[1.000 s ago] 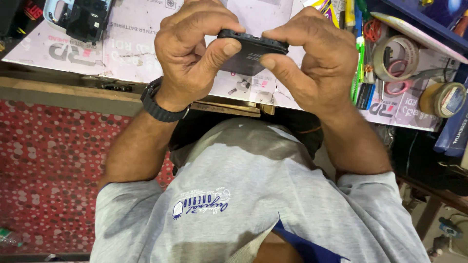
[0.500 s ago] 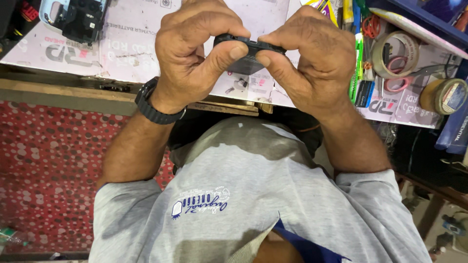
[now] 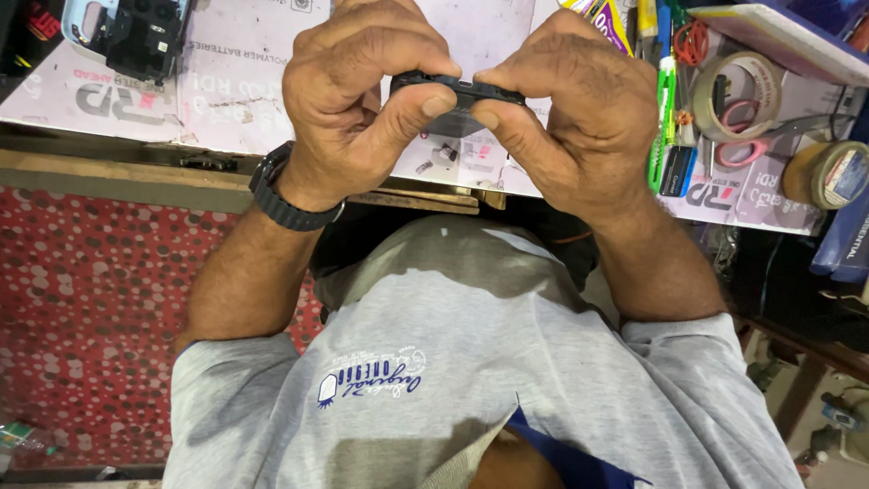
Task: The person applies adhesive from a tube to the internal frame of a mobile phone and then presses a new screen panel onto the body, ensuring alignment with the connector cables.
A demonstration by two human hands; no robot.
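Both hands meet above the near edge of the bench, pinching one small dark flat device between them; the left hand closes on its left end, thumb beneath and fingers curled over the top; the right hand closes on the right end the same way, so each hand is shut tight on the part with no gap showing. The device hangs in the air, clear of the bench top, seen edge-on (its face cannot be read from here). A black wristwatch sits on the left wrist.

At the far left corner lies a dark phone body; toward the right edge lie rolls of tape, pink-handled scissors and a green pen.

The risk, as I judge it, lies in the squeeze; thumbs pressing up at both ends could bend or crack a thin part, and a slip of either pad could send it down past the bench edge onto the lap or the red dotted floor.
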